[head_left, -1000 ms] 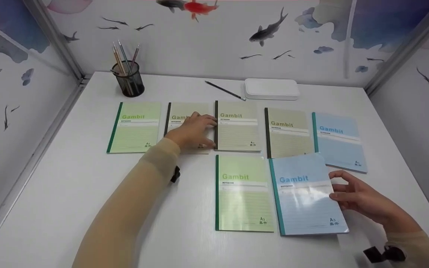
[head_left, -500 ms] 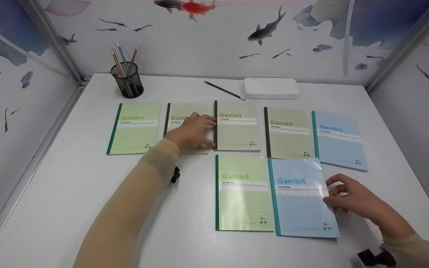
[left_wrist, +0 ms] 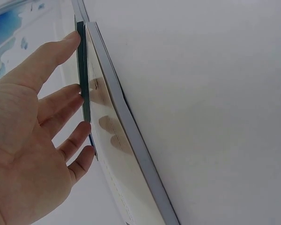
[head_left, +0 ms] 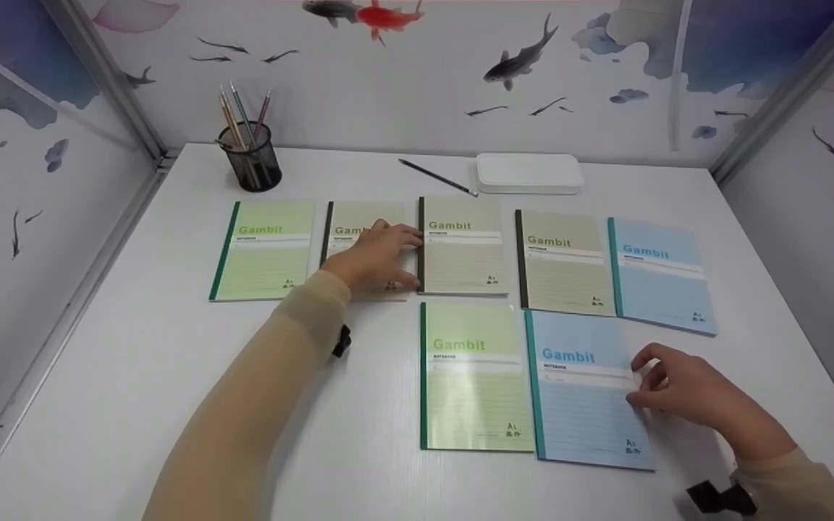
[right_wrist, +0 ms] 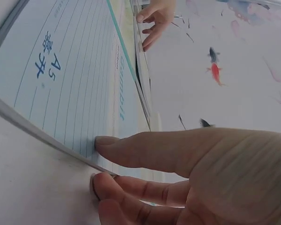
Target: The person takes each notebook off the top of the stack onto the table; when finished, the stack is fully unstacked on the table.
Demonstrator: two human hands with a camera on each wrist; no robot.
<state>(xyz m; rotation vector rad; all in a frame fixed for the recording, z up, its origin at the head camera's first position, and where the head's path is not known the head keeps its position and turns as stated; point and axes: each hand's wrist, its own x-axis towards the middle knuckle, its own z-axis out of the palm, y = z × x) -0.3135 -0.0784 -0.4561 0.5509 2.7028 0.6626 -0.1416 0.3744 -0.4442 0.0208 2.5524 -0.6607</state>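
Note:
My left hand (head_left: 377, 253) reaches over one beige notebook (head_left: 337, 217), partly hiding it. Its thumb and fingertips touch the dark spine of the middle beige notebook (head_left: 464, 264); the left wrist view shows them loosely extended along that spine (left_wrist: 84, 75). At the front right, my right hand (head_left: 699, 398) pinches the right edge of a blue notebook (head_left: 583, 427). In the right wrist view its thumb lies on the blue cover (right_wrist: 79, 79), with the fingers curled at the edge below. A green notebook (head_left: 475, 398) lies just left of this blue one.
Also in the back row are a green notebook (head_left: 268, 260), a third beige notebook (head_left: 565, 282) and another blue notebook (head_left: 663, 282). Behind them stand a mesh pen cup (head_left: 252, 163), a loose pencil (head_left: 437, 177) and a white case (head_left: 529, 174). Printed panels surround the white table (head_left: 135, 347).
The front blue notebook has come down flat and turned slightly, its lower right corner shifting left beside the green one. My right hand moved left with it; my left hand stayed put.

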